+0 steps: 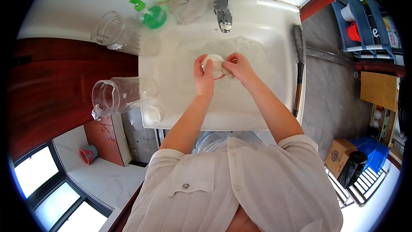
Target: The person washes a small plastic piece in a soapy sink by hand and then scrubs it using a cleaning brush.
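Note:
Over the soapy water in the white sink (171, 73), my left hand (203, 76) is closed around a small round whitish lid (213, 62). My right hand (241, 69) pinches a beige cloth (228, 73) against the lid's right side. My right fingertips partly hide the cloth, and the lid's underside is out of sight. Above my hands stands the chrome faucet (221, 4); no stream of water shows from it.
Two clear pitchers (122, 96) (118, 32) stand at the left rim, near a whitish round cap (152, 116). A green soap bottle (153, 17) and a crumpled cloth (189, 7) are at the back. A long-handled brush (299, 73) lies along the right rim.

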Motion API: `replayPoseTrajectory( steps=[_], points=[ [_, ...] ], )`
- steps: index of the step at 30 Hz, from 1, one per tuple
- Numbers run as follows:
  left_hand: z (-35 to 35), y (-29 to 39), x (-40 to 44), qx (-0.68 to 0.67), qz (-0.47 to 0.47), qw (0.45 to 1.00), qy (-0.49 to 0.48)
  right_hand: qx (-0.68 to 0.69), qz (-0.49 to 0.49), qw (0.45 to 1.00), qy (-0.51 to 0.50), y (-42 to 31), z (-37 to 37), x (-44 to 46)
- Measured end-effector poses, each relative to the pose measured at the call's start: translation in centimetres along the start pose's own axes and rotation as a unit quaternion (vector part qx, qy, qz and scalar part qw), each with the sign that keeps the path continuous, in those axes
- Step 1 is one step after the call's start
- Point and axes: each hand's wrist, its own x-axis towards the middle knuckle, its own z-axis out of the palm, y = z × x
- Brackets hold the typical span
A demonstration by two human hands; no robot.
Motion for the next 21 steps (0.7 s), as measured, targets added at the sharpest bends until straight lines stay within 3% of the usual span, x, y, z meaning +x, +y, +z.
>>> replayPoseTrajectory(
  steps=[1, 3, 5, 7, 9, 10, 14, 16, 18, 19, 21],
  points=[
    [-0.1, 0.2, 0.1, -0.018, -0.032, 0.999, 0.017, 0.0, 0.0, 1.0, 0.0, -0.3, -0.2, -0.2],
    [-0.4, 0.6, 0.2, -0.036, -0.066, 0.997, 0.035, -0.103, -0.095, 0.987, -0.08, -1.0, -0.7, -0.8],
    [-0.9, 1.1, 0.7, -0.038, -0.146, 0.989, -0.005, -0.13, -0.097, 0.984, -0.07, -1.0, -0.8, -0.8],
    [-0.8, 1.3, 0.9, -0.033, -0.141, 0.989, -0.016, -0.158, -0.102, 0.981, -0.058, -0.9, -0.8, -0.4],
    [-0.7, 1.2, 0.8, -0.028, -0.136, 0.99, -0.026, -0.117, -0.149, 0.981, 0.037, 0.1, -0.1, 0.2],
    [-0.4, 1.0, 0.6, -0.027, -0.107, 0.994, -0.006, -0.116, -0.149, 0.981, 0.037, 0.5, 0.1, 0.5],
    [0.2, 0.5, 0.0, 0.05, 0.003, 0.998, 0.031, -0.11, -0.058, 0.99, 0.067, 1.3, 0.8, 1.4],
    [-0.3, -0.7, 0.2, 0.064, -0.002, 0.997, 0.041, -0.122, -0.016, 0.99, 0.072, 1.5, 0.8, 1.8],
    [-0.6, -1.1, 0.4, 0.078, -0.007, 0.996, 0.049, -0.295, 0.018, 0.952, 0.082, 1.9, -0.2, 2.5],
    [-0.7, -0.8, 0.4, 0.044, -0.037, 0.997, 0.057, -0.295, 0.018, 0.952, 0.082, 2.9, -0.9, 3.3],
    [-1.2, -0.5, 0.3, 0.008, -0.067, 0.995, 0.069, -0.44, 0.006, 0.886, 0.147, 5.9, -1.9, 5.0]
  ],
)
